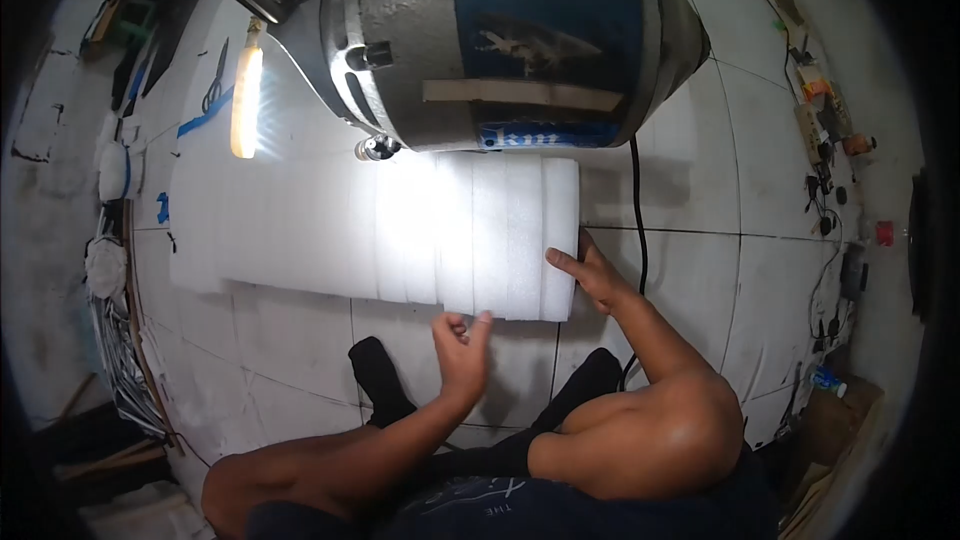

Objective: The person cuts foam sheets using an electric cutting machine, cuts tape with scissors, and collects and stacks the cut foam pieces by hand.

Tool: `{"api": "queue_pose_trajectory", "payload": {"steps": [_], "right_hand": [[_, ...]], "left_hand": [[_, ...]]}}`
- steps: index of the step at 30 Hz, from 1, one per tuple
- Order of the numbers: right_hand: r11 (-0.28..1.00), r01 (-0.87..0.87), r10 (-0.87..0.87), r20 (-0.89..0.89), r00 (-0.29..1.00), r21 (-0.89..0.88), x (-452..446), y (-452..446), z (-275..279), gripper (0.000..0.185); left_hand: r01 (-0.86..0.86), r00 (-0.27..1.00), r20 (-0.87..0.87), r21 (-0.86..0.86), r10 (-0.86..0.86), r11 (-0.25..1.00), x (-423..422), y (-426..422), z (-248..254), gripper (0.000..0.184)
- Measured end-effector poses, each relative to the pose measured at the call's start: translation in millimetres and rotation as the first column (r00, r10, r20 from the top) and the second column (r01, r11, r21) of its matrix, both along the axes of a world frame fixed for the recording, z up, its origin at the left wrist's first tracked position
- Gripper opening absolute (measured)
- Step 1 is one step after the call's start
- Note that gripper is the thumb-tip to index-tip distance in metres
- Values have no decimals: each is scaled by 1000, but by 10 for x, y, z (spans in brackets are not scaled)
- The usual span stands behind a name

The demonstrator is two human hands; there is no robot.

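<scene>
White foam sheets [330, 230] lie overlapped in several layers, with stepped edges toward the right. My right hand [598, 280] grips their right end, thumb on the top layer and the other fingers behind or beneath the edge, mostly hidden. At the front edge is my left hand [462, 355], its thumb tip against or very close to the foam. Its other fingers are bent and apart from the thumb, with nothing visible between them.
Above the foam hangs a large grey and blue machine body [400, 30] with a black cable [641, 230]. A lit lamp [246, 105] shines left of it. Scissors [213, 90] lie at the far left. Tools and cords line the right wall. My feet stand on the tiled floor [300, 340].
</scene>
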State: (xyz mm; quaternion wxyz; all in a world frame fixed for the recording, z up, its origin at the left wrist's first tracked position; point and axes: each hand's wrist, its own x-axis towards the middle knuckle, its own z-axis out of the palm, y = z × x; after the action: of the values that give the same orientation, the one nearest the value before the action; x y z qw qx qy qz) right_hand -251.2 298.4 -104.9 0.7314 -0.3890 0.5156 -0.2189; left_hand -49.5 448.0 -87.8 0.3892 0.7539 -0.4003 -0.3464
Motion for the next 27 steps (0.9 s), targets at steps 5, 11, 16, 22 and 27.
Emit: {"api": "queue_pose_trajectory", "payload": {"steps": [5, 11, 16, 22, 27], "right_hand": [[999, 0, -1, 28, 1000, 40, -11, -26, 104, 104], [998, 18, -24, 88, 996, 68, -23, -48, 108, 97], [997, 19, -26, 97, 995, 72, -107, -59, 92, 100], [994, 16, -24, 72, 997, 108, -350, -86, 62, 109], [995, -22, 14, 76, 997, 101, -492, -109, 20, 123]], "left_hand": [[-169, 571, -732, 339, 372, 926, 347, -25, -392, 81], [-170, 299, -905, 261, 302, 950, 242, -200, -470, 87], [-109, 567, -762, 307, 313, 946, 108, -130, -526, 83], [225, 719, -693, 306, 54, 925, 226, -21, -657, 76], [370, 496, -853, 39, -161, 928, 539, -136, -571, 81]]}}
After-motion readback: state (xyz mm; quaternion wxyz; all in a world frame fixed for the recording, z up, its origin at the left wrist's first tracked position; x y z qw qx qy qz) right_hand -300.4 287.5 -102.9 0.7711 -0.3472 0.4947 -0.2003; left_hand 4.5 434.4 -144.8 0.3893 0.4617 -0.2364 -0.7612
